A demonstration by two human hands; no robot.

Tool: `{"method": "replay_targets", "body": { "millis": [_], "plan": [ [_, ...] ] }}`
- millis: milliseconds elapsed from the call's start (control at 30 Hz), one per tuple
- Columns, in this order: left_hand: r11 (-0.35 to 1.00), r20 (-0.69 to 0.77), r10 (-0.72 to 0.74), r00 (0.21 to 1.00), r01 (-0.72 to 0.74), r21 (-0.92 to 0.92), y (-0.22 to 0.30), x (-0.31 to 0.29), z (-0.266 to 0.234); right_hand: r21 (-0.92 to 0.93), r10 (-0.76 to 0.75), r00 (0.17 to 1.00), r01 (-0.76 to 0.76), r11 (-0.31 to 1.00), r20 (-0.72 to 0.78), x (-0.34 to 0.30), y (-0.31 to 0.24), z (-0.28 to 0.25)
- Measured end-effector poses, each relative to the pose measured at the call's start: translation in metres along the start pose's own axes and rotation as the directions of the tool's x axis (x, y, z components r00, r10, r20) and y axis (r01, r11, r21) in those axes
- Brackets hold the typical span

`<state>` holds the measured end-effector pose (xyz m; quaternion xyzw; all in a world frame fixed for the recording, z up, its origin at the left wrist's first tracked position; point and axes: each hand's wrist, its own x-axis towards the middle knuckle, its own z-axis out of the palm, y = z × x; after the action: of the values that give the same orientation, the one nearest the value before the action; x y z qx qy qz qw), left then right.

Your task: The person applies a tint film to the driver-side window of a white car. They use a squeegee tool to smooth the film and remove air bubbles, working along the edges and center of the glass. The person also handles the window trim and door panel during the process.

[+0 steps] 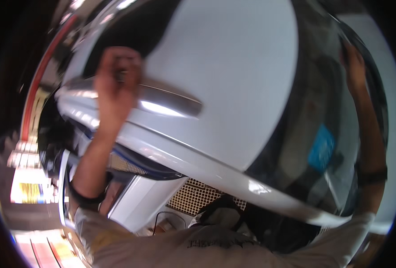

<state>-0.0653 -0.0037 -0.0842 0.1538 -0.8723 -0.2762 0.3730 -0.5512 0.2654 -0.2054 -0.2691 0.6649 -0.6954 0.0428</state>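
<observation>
A large white, glossy curved body (225, 67), much like a vehicle door panel, filled nearly the whole view, bent by the lens. Along its right side ran a dark tinted pane (323, 134), reflective, with a small blue rectangular sticker (321, 147) showing on or through it at mid-height. A long silvery pull handle (171, 103) lay across the white panel left of centre. The left hand (117, 80) was curled around the handle's left end, fingers closed on it; a dark band sat at that wrist. The right hand (353, 67) rested flat on the upper edge of the dark pane, fingers spread narrow, holding nothing that could be seen. Below the panel a cream perforated grid (193, 196) showed, with a pale sleeve (216, 250) at the lower edge. At far left a red curved strip (41, 76) and blurred yellow and red signage (28, 192) stood stacked, too smeared to read. Judgement: the grip would serve best kept square on the handle, the pull steady, the right palm bracing the pane's edge.
</observation>
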Motion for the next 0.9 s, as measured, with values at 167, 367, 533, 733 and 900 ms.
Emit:
{"method": "replay_targets", "body": {
  "millis": [167, 367, 533, 733, 900],
  "plan": [
    [0.920, 0.170, 0.093, 0.981, -0.150, 0.362, -0.022, -0.022, 0.008, 0.021, -0.103, 0.951, 0.114, 0.993, -0.291, -0.157, -0.091, 0.021],
    [0.771, 0.142, 0.337, 0.931, -0.359, 0.527, -0.069, 0.031, 0.015, -0.064, -0.410, 0.873, 0.409, 0.911, -0.262, -0.239, -0.207, 0.005],
    [0.730, 0.150, 0.283, 0.947, -0.314, 0.607, -0.117, 0.075, 0.010, -0.333, -0.477, 0.736, 0.349, 0.876, -0.481, -0.318, -0.213, 0.074],
    [0.684, 0.114, 0.186, 0.976, -0.212, 0.698, -0.121, 0.086, 0.026, -0.050, -0.419, 0.804, 0.441, 0.896, -0.422, -0.522, -0.201, 0.138],
    [0.732, 0.080, 0.246, 0.966, -0.239, 0.638, -0.127, 0.085, 0.031, -0.319, -0.267, 0.923, 0.174, 0.932, -0.278, -0.682, -0.146, 0.132]
  ]
}}
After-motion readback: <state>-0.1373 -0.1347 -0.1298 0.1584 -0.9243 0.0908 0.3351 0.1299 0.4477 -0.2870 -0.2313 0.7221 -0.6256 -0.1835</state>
